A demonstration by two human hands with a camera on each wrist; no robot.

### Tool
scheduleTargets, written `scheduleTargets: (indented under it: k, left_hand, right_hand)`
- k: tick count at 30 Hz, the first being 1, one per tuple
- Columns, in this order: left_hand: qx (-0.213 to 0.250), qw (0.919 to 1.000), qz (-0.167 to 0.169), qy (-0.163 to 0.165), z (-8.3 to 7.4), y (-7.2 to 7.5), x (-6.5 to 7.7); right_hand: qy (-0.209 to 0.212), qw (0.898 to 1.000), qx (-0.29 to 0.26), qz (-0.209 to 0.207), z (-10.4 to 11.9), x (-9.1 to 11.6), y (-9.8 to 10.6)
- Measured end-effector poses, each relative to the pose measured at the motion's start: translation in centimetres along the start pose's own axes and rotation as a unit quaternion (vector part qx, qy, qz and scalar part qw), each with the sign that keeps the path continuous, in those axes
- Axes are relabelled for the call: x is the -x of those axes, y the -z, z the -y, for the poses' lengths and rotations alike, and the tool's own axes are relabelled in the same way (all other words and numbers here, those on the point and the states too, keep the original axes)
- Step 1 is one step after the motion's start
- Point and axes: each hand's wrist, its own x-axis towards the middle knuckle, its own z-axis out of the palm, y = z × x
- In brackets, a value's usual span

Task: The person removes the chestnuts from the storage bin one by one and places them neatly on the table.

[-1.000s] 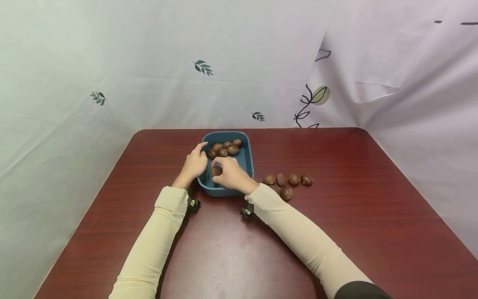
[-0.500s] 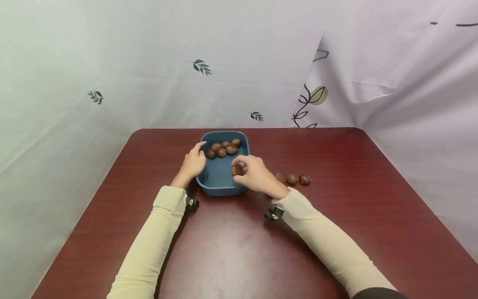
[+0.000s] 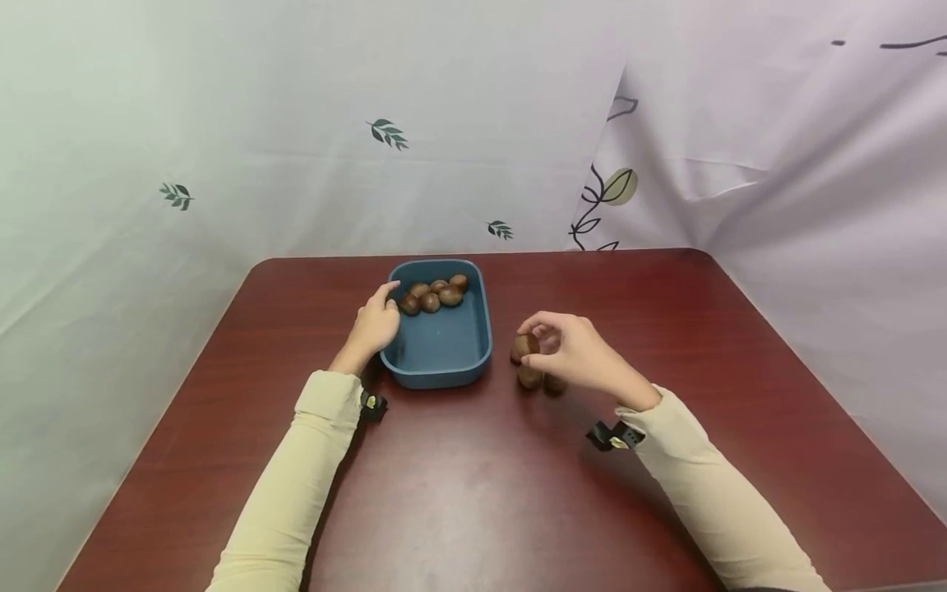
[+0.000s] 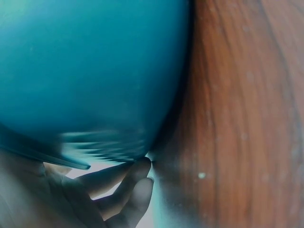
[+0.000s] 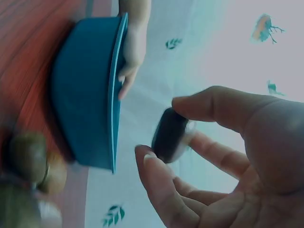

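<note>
In the head view, my left hand [image 3: 373, 325] holds the left wall of a blue plastic bin [image 3: 436, 378], with a finger reaching over the rim. Fingertips [image 4: 141, 183] lie along the outside of that wall in the left wrist view. My right hand [image 3: 577, 353] pinches a brown chestnut [image 5: 171, 135] between thumb and fingertips, above the table to the right of the bin. Under it are loose chestnuts [image 3: 528, 378], partly covered by the hand. Several more chestnuts [image 3: 431, 302] lie at the far end inside the bin.
The dark red wooden table [image 3: 444, 493] extends on all sides of the bin. Behind it hangs a pale cloth [image 3: 296, 123] with printed leaves, close to the table's far edge.
My right hand has moved right with the chestnut, from over the bin to above the loose chestnuts. The left hand stays at the bin's rim. The view has turned slightly right.
</note>
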Motion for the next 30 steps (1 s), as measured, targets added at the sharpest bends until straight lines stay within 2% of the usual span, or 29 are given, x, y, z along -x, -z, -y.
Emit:
scheduleTargets:
  k: [8, 12, 21, 30]
  left_hand:
    - [0.004, 0.9999, 0.009, 0.004, 0.1, -0.2, 0.2]
    - [0.005, 1.0000, 0.004, 0.001, 0.1, -0.1, 0.1]
    - [0.003, 1.0000, 0.002, 0.002, 0.1, 0.0, 0.0]
    - [0.006, 1.0000, -0.003, -0.002, 0.0, 0.0, 0.0]
  right_hand:
    - [-0.014, 1.000, 0.026, -0.008, -2.6, 1.9, 1.6]
    - [-0.024, 0.999, 0.036, -0.011, -3.4, 2.5, 2.3]
    - [-0.033, 0.998, 0.056, -0.018, -4.9, 3.2, 3.4]
    - [-0.042, 0.997, 0.064, -0.018, -6.5, 3.6, 3.7]
